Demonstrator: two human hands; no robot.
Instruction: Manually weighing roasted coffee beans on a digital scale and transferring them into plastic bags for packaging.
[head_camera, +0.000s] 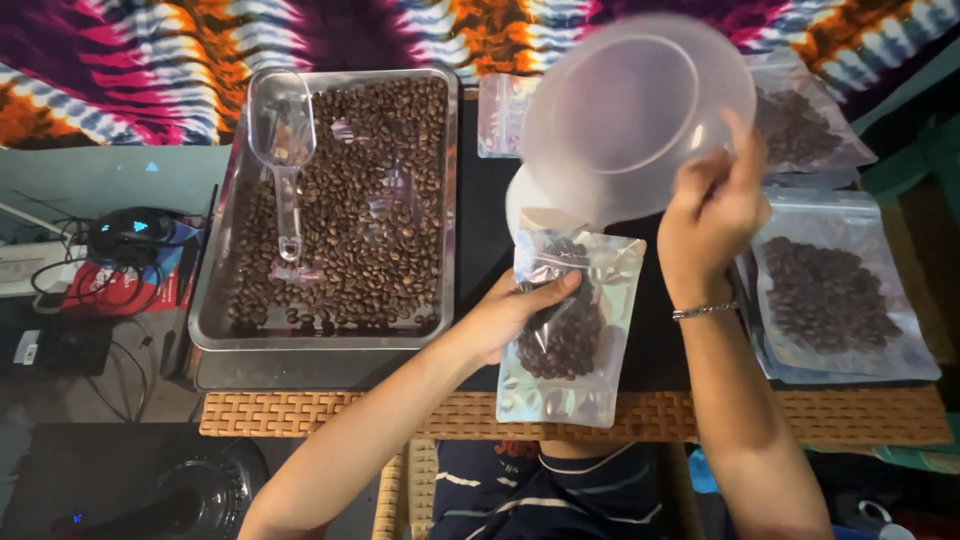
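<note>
Pouch (568, 330): clear-front, shiny iridescent stand-up bag, roughly half full of dark roasted coffee beans, mouth open at the top. It sits at the desk's near-centre, bottom edge over the woven mat (300, 412) along the front.

Bowl (635, 115): translucent plastic, tipped steeply, rim directly above the pouch mouth, motion-blurred. Can't tell if beans are still falling.

Room: steel tray (440, 200) of beans lies just left of the pouch with a narrow dark gap between them; a clear scoop (283, 140) rests in it. Right side is tight: filled pouches (835, 300) are stacked just beside the right forearm, more behind near the bowl. An empty bag (500, 112) lies behind, between tray and bowl. The desk's left edge drops off to cables and a mouse (130, 232).

Left hand (510, 318): comes in from lower left, thumb across the pouch front, fingers behind, pinching its upper left side.

Right hand (712, 215): raised, wrist bent, fingers clamped on the bowl's lower right rim; bracelet on the wrist.
</note>
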